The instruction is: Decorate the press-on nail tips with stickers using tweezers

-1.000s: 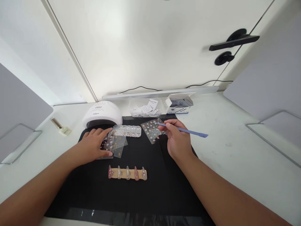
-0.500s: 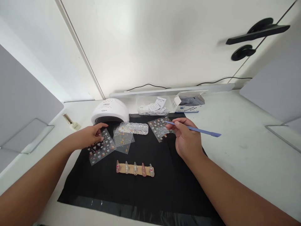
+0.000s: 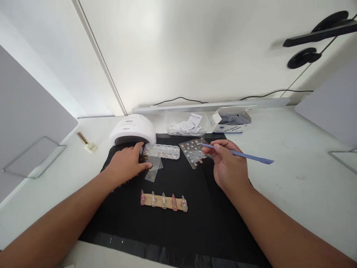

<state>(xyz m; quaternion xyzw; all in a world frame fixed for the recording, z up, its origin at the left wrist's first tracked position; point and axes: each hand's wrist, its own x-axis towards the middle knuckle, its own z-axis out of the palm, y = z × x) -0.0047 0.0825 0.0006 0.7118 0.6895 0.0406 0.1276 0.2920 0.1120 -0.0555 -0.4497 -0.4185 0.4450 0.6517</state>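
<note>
My right hand point(image 3: 230, 163) grips a slim blue-violet stick tool point(image 3: 248, 156), its thin tip reaching over a clear sticker sheet point(image 3: 192, 152) with small white and red motifs. Whether the tool is a pusher or tweezers I cannot make out. On the other side, my left hand point(image 3: 125, 163) lies palm down, thumb and forefinger apart, over more clear sticker sheets point(image 3: 154, 170). Its fingertips are by a clear compartment case point(image 3: 164, 152) of tiny decorations. Nearer to me, several pink and clear press-on nails point(image 3: 164, 201) stand on a beige strip point(image 3: 158, 201).
A black mat point(image 3: 195, 230) covers the white table point(image 3: 284, 149). Behind are a white nail lamp point(image 3: 134, 128), a plastic box with packets point(image 3: 186, 126) and an alcohol pad box point(image 3: 230, 123). A polish bottle point(image 3: 89, 146) lies at left.
My left hand has moved right from the left sticker sheet to beside the compartment case, its fingers spreading. My right hand keeps the tool over the right sheet. The view has shifted slightly.
</note>
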